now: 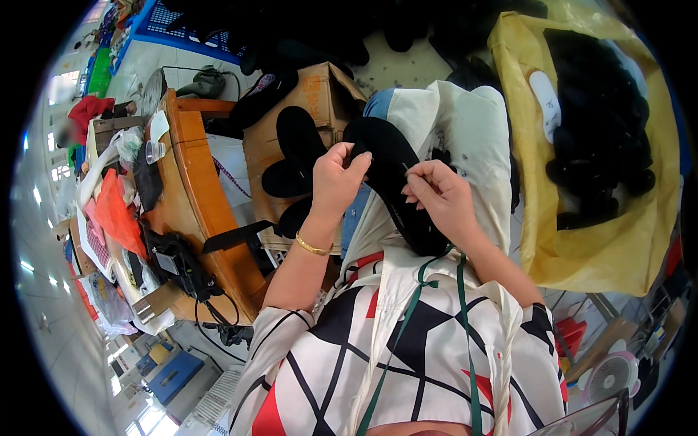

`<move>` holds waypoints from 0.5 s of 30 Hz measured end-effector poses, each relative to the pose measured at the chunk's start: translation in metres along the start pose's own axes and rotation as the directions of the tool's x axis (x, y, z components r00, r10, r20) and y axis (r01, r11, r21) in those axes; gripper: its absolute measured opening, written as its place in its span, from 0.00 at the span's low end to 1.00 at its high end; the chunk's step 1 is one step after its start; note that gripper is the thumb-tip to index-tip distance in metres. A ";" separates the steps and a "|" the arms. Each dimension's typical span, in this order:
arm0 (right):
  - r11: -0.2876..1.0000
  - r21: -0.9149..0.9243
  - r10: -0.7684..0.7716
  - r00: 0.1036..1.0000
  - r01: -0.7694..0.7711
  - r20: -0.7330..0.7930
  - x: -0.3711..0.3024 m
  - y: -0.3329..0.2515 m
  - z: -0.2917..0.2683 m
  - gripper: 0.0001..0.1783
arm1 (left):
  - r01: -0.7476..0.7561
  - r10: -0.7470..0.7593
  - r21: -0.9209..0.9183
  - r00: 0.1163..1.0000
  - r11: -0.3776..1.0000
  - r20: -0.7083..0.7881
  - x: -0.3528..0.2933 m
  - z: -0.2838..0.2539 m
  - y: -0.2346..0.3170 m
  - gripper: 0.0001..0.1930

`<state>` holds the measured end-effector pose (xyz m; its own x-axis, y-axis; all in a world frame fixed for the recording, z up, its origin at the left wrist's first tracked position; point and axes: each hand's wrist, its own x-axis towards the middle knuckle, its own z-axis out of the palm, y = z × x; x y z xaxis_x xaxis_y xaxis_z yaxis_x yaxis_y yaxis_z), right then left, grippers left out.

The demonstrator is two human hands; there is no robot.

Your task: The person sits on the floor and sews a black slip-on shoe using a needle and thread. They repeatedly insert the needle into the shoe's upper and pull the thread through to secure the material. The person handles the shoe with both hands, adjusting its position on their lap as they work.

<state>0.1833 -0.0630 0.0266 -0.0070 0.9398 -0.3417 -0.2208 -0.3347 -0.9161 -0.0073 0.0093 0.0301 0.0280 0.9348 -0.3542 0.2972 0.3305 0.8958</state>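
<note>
A long black insole [392, 156] lies across my lap on a pale apron, its rounded end pointing away from me. My left hand [340, 174] pinches its left edge near that end between thumb and fingers. Over the right side of the insole, my right hand [438, 192] has thumb and fingertips drawn together. A tiny pale bit shows at those fingertips, too small to name. To the left, more black insole-shaped pieces [297, 138] rest against an open cardboard box [265, 131].
On the right stands a yellow bag [534, 240] full of black pieces, a white sole-shaped piece [545, 105] at its side. An orange wooden table [193, 211] is at left, with a black device [174, 258] by it. A blue crate [156, 33] and dark pieces lie farther off.
</note>
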 end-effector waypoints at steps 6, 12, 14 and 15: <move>0.968 -0.249 0.076 0.987 -0.039 0.139 0.023 -0.022 0.011 0.06 | 0.036 -0.033 -0.110 0.999 0.993 0.031 0.000 -0.001 0.000 0.09; 0.847 -0.500 -0.121 0.981 0.181 0.151 0.035 -0.012 0.015 0.06 | 0.046 -0.043 -0.144 0.999 0.988 0.024 0.000 -0.001 0.000 0.09; 0.833 -0.512 -0.142 0.976 0.207 0.164 0.037 -0.012 0.015 0.07 | 0.035 -0.031 -0.152 0.999 0.988 0.031 0.001 -0.001 0.000 0.09; 0.827 -0.518 -0.152 0.974 0.220 0.170 0.037 -0.012 0.015 0.07 | 0.036 -0.030 -0.145 0.999 0.989 0.043 0.001 -0.002 -0.001 0.08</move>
<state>0.1709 -0.0231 0.0279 -0.1390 0.9776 -0.1578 0.3213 -0.1062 -0.9410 -0.0096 0.0100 0.0293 0.0601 0.9178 -0.3924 0.1569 0.3796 0.9118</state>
